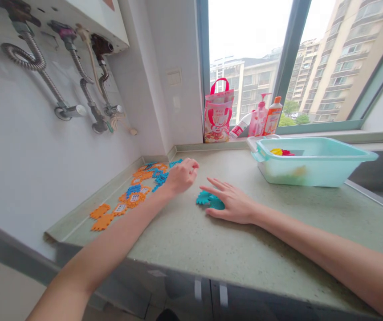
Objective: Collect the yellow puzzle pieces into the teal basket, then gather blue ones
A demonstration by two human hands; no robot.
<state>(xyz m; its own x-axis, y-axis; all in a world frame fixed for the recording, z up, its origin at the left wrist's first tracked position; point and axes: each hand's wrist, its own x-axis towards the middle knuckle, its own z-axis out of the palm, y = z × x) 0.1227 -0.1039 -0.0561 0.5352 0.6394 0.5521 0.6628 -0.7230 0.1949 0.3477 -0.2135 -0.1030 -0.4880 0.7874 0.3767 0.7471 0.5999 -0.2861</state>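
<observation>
Both forearms reach over the surface: left hand, fingers curled, touches the orange and blue tiles laid along its left edge; right hand, fingers spread, covers loose teal pieces mid-surface, unplaced yet.

Left hand curled, arm outstretched; right hand flat, fingers spread.

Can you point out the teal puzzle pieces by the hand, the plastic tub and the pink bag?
teal pieces (205, 198): head view, exposed left edge.
plastic tub (308, 171): head view, front wall.
pink bag (218, 117): head view, printed front.
</observation>
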